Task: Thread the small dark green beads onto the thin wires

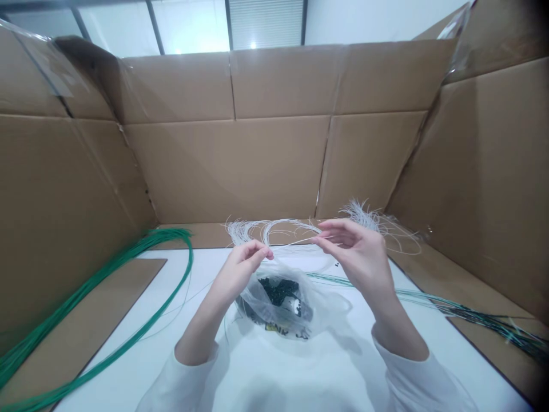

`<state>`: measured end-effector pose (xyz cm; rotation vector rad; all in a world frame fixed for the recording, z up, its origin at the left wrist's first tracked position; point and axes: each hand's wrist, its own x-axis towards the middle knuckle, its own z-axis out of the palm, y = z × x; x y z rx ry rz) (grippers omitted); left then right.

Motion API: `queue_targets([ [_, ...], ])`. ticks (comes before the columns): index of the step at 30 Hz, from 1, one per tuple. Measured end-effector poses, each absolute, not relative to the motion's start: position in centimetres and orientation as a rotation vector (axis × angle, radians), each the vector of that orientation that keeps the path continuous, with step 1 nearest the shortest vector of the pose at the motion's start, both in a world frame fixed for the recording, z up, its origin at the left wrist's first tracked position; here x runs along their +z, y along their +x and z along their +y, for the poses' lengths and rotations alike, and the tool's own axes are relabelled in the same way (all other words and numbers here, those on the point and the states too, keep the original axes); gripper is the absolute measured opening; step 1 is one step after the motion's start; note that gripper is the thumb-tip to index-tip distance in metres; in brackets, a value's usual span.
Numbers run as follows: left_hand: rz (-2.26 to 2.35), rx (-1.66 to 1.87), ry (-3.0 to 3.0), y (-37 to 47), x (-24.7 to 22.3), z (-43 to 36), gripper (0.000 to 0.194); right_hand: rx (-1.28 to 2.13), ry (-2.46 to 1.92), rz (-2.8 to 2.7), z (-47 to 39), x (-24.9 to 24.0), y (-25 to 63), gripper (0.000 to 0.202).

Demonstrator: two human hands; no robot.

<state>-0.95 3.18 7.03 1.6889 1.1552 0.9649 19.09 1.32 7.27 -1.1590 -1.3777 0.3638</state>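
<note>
— Above the white table, what are the hands holding?

— A thin white wire, fine and stiff-looking, is running between them. The left hand is pinching one end between thumb and fingertips, closed tight on it. The right hand is pinching the other end, its remaining fingers curling loosely.

— And right beneath them?

— A clear plastic bag, crinkled and glossy, is lying open on the table, holding a heap of small black beads. Some print is showing on the film, too blurred to read.

— Further out?

— A bundle of white wires is arching just behind the hands, its loose ends fanning into a feathery tuft to the right. Long green wires are sweeping in a smooth curve along the left side, and another greenish bunch is trailing off to the right, well apart from the bag.

— And around everything?

— Brown corrugated cardboard walls, creased and taped, are enclosing the table on three sides, with flat cardboard sheets lying along its edges.
</note>
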Motion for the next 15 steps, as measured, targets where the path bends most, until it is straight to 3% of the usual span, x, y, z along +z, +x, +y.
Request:
queue_targets([
  [15, 1.177, 1.173, 1.975, -1.0, 6.8, 3.0, 0.019, 0.375, -1.031, -1.533, 0.9, 7.3, 18.7, 0.028],
])
